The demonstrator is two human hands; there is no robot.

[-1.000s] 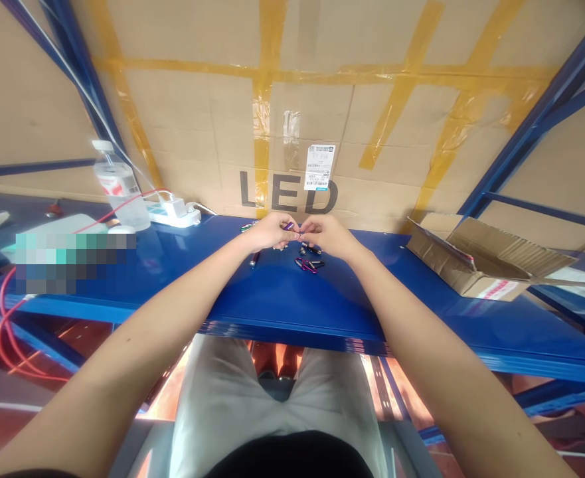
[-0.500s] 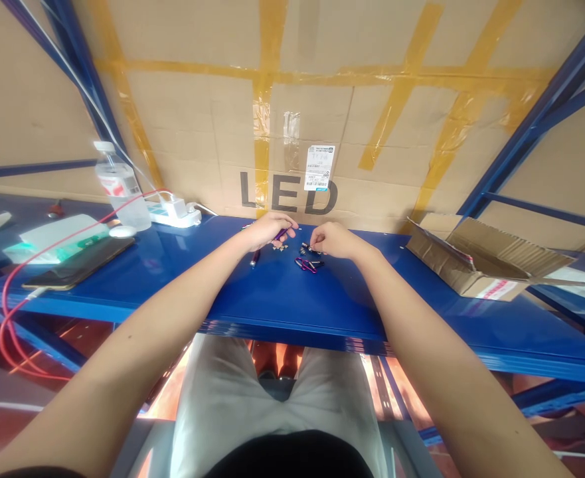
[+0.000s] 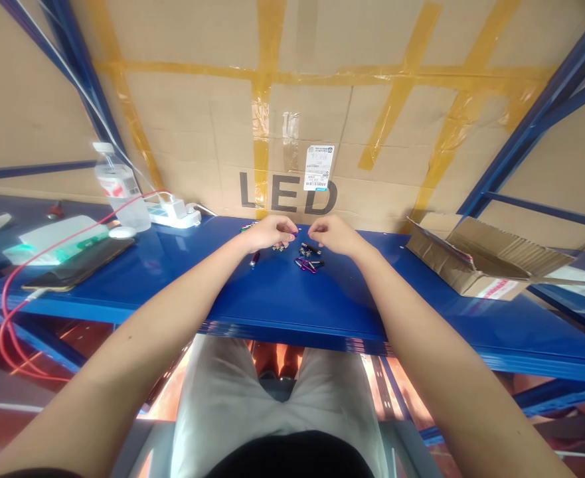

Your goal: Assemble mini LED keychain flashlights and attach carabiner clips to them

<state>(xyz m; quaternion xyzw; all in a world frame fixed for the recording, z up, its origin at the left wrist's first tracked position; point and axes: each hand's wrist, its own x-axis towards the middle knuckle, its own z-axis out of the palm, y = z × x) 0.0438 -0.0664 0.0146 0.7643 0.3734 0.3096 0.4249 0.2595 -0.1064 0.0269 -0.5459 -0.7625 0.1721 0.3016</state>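
At the left grip's fingertips: a small purple piece, mostly hidden by the hand; one is visible.
Left grip: thumb and fingers pinching the purple piece.
Right grip: just across a gap from the left, fingers curled, thumb near the forefinger; I cannot tell whether they hold anything.
Brass-coloured bits: just below the left grip, shiny, too small to count.
Dark tube: one, slim, silver-tipped, nearer the body than the left grip.
Green-ended bits: beyond the left wrist, partly covered, count unclear.
Black cylinder: one, smooth, just below the right grip, with small metal parts beside it, too blurred to count.
Pink-and-black pieces: looped, below the cylinder, number unclear.
Counter: smooth, glossy blue, beneath both grips.
Open box: one, brown corrugated cardboard, flaps up, well right of the right grip.
Bottle: one, clear plastic, white-capped, well left of the left grip.
Cardboard panel: beyond both grips, flat, crossed with shiny yellow tape, printed "LED".
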